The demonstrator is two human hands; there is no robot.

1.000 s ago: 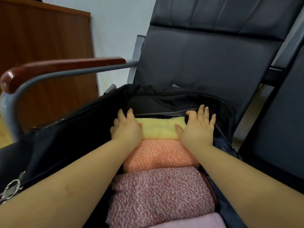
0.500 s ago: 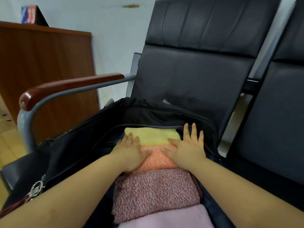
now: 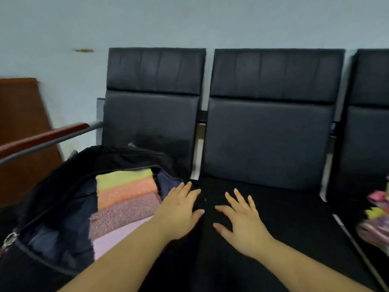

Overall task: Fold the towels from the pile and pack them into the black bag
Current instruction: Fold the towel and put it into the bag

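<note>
Black bag [image 3: 52, 207] lies unzipped on the leftmost seat of a row of black chairs [image 3: 269, 144], mouth facing up. Four folded towels are packed inside in a row, edges touching: yellow towel [image 3: 124, 179] farthest back, then orange towel [image 3: 126, 193], speckled mauve towel [image 3: 126, 213], and pale pink towel [image 3: 117, 239] nearest the camera. Dark lining shows on both sides of the row. A metal ring clasp [image 3: 9, 239] hangs at the bag's near left edge.

Left hand [image 3: 179, 211] is palm down over the right rim of the bag, fingers straight and slightly spread, gripping nothing; can't tell if it actually touches the fabric. Right hand [image 3: 240, 222] is palm down above the middle seat [image 3: 294, 218], fingers apart and extended, holding nothing; contact with the seat unclear.

Remaining pile of towels [image 3: 376, 220] sits on the third seat at the far right edge of frame, pink and yellow, blurred and partly cut off, well apart from both hands.

Wooden armrest [image 3: 42, 135] on a grey tube runs along the bag's left side. Brown wooden cabinet [image 3: 21, 133] stands behind it against the pale wall [image 3: 189, 22].
</note>
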